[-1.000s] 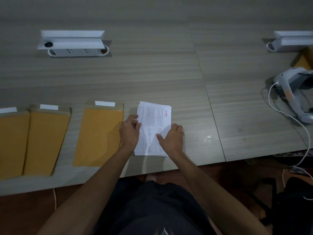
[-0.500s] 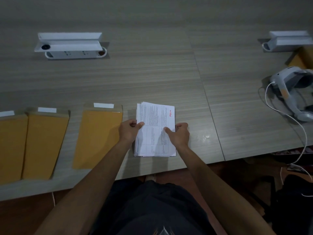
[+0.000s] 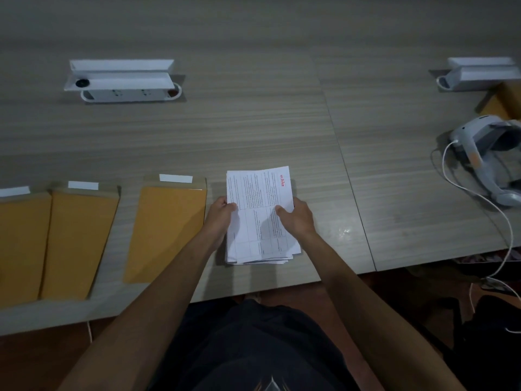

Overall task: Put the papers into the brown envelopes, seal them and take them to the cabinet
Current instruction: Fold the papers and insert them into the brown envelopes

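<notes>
Two hands [image 3: 220, 214] gripping papers [image 3: 260, 218] edges

Office meeting room, long wood-grain table [image 3: 253, 122], pop-up socket boxes [image 3: 121, 80], brown envelopes [image 3: 166, 232]

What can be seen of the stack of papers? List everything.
The stack of papers is a pile of white printed sheets with dense small text, ruled table boxes and a short red heading near the top right corner. The sheets are slightly fanned, with loose edges showing at the near end. It sits at the near edge of the wood-grain table, just right of the nearest brown envelope. The left hand grips its left edge and the right hand its right edge, thumbs on top.
</notes>
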Demonstrator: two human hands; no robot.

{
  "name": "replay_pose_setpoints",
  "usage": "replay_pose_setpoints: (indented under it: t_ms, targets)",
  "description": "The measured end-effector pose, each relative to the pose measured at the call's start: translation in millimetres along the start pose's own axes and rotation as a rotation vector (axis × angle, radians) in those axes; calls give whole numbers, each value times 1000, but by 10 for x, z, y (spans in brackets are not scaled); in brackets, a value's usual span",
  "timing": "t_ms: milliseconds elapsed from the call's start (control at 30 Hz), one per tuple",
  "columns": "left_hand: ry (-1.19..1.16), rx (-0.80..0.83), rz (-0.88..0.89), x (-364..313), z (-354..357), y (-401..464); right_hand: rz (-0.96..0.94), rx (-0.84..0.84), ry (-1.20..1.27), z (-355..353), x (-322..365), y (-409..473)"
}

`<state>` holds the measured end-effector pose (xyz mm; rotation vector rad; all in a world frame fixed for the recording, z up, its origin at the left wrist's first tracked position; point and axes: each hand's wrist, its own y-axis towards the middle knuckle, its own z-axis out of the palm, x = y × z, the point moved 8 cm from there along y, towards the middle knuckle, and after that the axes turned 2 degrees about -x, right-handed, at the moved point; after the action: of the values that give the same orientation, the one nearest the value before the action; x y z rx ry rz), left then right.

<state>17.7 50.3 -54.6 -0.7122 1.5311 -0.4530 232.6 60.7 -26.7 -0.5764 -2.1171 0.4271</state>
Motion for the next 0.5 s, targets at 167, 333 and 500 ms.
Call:
replay_pose_setpoints:
  t_ms: [167, 333, 500]
  targets:
    - [-4, -2, 52, -131, -92, -71, -65, -12, 31, 50, 213, -27]
    - [-35, -62, 105, -219, -371, -93, -62, 3, 258, 43, 404, -63]
    - [-128, -78, 122, -236, -618, -168, -48, 279, 333, 401, 663, -120]
